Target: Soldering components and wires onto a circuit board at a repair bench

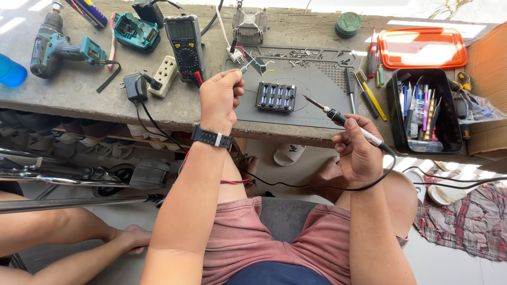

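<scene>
Soldering iron in one hand, tweezers in the other, battery pack waiting on the mat.

Nearest: right hand [359, 153] is wrapped around the soldering iron [338, 117], pencil-style, tip aimed at the blue battery pack [275, 97] but well short of it. Left hand [221, 97] is pinched tight on thin tweezers [248, 65], held just above the grey work mat [311, 89]. Further back there's a multimeter [183, 45] and a cordless drill [55, 45]. My worry: the iron's cord [317, 186] drapes across the lap, so a snag could jerk the hot tip into bare skin, or onto the cells.
</scene>
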